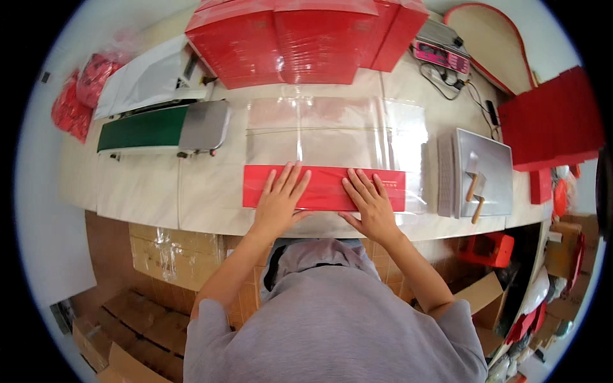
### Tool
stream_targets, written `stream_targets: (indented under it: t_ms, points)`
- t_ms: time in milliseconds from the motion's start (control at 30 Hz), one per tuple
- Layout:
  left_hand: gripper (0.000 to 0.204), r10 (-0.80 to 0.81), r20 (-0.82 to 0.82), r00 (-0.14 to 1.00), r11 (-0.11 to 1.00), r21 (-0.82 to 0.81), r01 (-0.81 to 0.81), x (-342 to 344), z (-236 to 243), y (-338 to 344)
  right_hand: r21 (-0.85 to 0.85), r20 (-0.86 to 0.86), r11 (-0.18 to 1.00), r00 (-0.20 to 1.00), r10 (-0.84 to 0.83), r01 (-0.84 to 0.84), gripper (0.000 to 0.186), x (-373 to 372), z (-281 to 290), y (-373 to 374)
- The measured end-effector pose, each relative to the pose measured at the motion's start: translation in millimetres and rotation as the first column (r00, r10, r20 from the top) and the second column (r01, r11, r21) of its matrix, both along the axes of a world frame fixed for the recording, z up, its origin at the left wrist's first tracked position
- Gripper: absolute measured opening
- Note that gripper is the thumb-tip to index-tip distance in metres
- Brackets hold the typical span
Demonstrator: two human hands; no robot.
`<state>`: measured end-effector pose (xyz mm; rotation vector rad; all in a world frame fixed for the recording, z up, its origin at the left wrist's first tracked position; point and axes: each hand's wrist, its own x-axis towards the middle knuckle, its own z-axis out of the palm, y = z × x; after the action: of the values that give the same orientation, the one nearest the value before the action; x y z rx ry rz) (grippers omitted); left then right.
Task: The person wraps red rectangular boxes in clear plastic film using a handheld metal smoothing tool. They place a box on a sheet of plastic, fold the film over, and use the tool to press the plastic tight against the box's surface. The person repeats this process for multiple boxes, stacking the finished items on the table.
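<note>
My left hand (281, 198) and my right hand (370, 203) lie with fingers spread on a long flat red piece (329, 186), perhaps a box, at the table's front edge, both thumbs near its lower edge. Beneath and beyond it a clear plastic sheet (338, 121) is laid out, with a thin line across it. Just right of my right hand stands a pale stack topped by a metal plate (488, 163), on which two wooden-handled scrapers (471, 186) rest.
Tall red wrapped stacks (313, 45) stand at the back, a green-belted machine (140, 131) on the left with red bagged goods (70, 108) beside it. A pink-and-grey device (440, 54) with cables and red boxes (549, 115) are at right. Cardboard boxes (172, 252) and a red stool (485, 249) sit below.
</note>
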<state>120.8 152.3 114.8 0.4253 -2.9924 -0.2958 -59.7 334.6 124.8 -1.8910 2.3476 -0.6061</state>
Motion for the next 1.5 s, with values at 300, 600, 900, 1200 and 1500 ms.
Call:
stream_targets:
  t_ms: [300, 600, 900, 1200, 1500]
  points:
    - [0.097, 0.027, 0.008, 1.0, 1.0, 0.0, -0.027, -8, -6, 3, 0.005, 0.877, 0.443, 0.209, -0.433, 0.897, 0.048, -90, -33, 86]
    - [0.095, 0.021, 0.033, 0.999, 1.0, -0.013, -0.02, 1, -2, 1, 0.052, 0.851, 0.706, 0.339, -0.401, 0.706, 0.021, -79, -47, 67]
    - [0.095, 0.031, 0.0, 1.0, 0.999, 0.026, -0.031, 6, -3, 8, 0.115, 0.94, 0.764, 0.178, -0.29, 0.635, 0.018, -87, -41, 76]
    - [0.093, 0.048, -0.016, 0.999, 0.999, 0.025, -0.048, 6, -2, 17, 0.092, 0.977, 0.806, 0.102, -0.186, 0.585, 0.018, -81, -23, 71]
    - [0.09, 0.072, -0.064, 0.995, 0.995, 0.072, -0.067, 10, -2, 23, 0.19, 0.937, 0.827, 0.155, -0.314, 0.529, 0.016, -81, -19, 88]
